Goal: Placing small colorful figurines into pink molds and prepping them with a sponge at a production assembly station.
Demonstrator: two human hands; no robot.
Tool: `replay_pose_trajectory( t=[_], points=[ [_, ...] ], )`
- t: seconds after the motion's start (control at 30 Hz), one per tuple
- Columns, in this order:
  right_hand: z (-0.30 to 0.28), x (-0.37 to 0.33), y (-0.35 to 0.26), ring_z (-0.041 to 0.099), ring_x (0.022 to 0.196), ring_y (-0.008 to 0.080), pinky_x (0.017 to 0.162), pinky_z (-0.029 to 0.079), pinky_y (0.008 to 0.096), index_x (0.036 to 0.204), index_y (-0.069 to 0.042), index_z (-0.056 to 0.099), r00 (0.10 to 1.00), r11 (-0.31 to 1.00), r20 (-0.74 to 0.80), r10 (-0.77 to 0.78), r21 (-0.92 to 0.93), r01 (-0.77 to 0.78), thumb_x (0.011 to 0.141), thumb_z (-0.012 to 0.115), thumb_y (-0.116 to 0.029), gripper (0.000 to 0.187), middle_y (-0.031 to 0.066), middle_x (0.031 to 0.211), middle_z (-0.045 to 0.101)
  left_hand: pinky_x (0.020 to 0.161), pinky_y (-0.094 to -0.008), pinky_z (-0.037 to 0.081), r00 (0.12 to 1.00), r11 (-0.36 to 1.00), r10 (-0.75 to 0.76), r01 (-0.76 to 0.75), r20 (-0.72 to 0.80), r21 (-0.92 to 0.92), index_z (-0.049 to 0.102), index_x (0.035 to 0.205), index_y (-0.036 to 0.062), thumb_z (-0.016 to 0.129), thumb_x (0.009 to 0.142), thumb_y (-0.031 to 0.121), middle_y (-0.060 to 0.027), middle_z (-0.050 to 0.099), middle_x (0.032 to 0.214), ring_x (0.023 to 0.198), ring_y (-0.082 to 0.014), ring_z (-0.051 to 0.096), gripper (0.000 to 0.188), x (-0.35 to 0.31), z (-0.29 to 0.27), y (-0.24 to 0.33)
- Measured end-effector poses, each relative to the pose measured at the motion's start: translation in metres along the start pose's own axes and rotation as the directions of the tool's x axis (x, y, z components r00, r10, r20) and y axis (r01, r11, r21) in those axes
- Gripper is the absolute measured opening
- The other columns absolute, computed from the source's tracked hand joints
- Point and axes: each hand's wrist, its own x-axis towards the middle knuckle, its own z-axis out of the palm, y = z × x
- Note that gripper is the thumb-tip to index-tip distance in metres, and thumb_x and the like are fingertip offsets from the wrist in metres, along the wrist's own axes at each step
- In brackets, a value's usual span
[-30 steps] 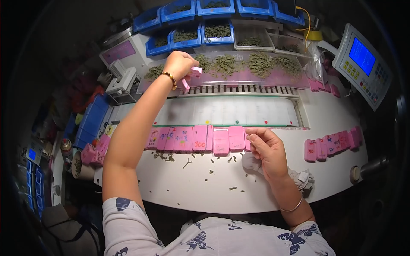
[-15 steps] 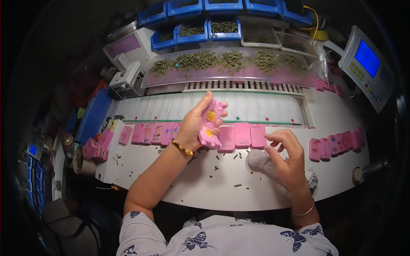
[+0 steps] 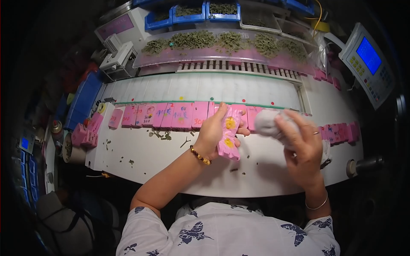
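My left hand [image 3: 210, 133], raised over the white worktable, is closed around a pink rubber mold [image 3: 232, 130] with yellow patches on its upturned, uneven face. To its right, my right hand [image 3: 304, 149] grips a rounded white cloth bundle [image 3: 270, 123], held up beside the mold and apart from it. Behind both hands runs a row of pink blocks [image 3: 182, 116], several with handwriting; the held mold and the bundle hide part of that row. Small green pieces [image 3: 162, 135] lie scattered on the tabletop [image 3: 179, 164].
Farther back, a long clear tray [image 3: 143, 60] carries heaps of green pieces, with blue bins [image 3: 188, 18] above. A control panel [image 3: 369, 59] stands at right, near more pink blocks [image 3: 337, 133]. A black cylinder [image 3: 370, 165] lies at the right edge; a pale machine [image 3: 117, 57] stands back left.
My right hand has taken hold of the white cloth bundle and lifted it off the table. The pink mold in my left hand has shifted right. The whole view has shifted slightly.
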Motion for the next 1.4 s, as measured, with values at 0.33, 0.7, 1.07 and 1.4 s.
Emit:
replay_pose_trajectory(
  t=[0.33,0.7,1.07,1.4],
  points=[
    [0.013,-0.001,-0.018,0.06,0.074,0.0168,0.071,0.04,0.0307,0.131,-0.019,0.061,0.984,0.989,0.121,-0.13,0.08,0.121,0.07,0.062,0.0,0.064,0.007,0.135,0.059,0.063,-0.026,0.055,0.982,0.892,0.105,-0.163,0.159,0.422,0.05,0.134,0.0003,0.024,0.107,0.041,-0.0104,0.064,0.109,0.086,-0.0145,0.064,0.056,-0.024,0.016,-0.015],
    [0.022,-0.011,-0.028,0.059,0.069,0.0193,0.068,0.041,0.032,0.129,-0.015,0.06,0.976,0.985,0.133,-0.173,0.032,0.17,0.073,0.061,-0.005,0.057,0.0075,0.132,0.06,0.061,-0.0348,0.056,0.76,0.753,0.638,-0.65,0.125,0.101,0.043,0.129,0.0026,0.034,0.105,0.04,-0.014,0.06,0.092,0.068,-0.0246,0.066,0.045,-0.019,0.015,0.0],
    [0.02,-0.019,0.017,0.063,0.091,0.0264,0.077,0.044,0.039,0.126,-0.01,0.059,0.974,0.999,0.222,0.037,0.028,-0.044,0.074,0.066,0.0,0.054,0.0108,0.126,0.062,0.072,-0.0409,0.06,0.944,0.936,0.328,-0.33,-0.039,-0.123,0.053,0.109,0.0046,0.057,0.096,0.046,-0.0103,0.062,0.11,0.079,-0.024,0.066,0.043,-0.016,0.002,0.028],
    [0.058,0.03,-0.007,0.059,0.095,0.0083,0.076,0.047,0.0232,0.109,-0.005,0.063,0.929,0.187,0.19,0.317,0.948,-0.257,0.077,0.08,-0.006,0.036,0.0009,0.104,0.064,0.094,-0.0368,0.049,0.849,0.888,0.429,-0.459,0.31,0.028,0.055,0.106,0.0102,0.066,0.093,0.017,-0.0054,0.054,0.123,0.11,-0.0181,0.058,0.019,-0.029,0.014,-0.014]
  ],
)
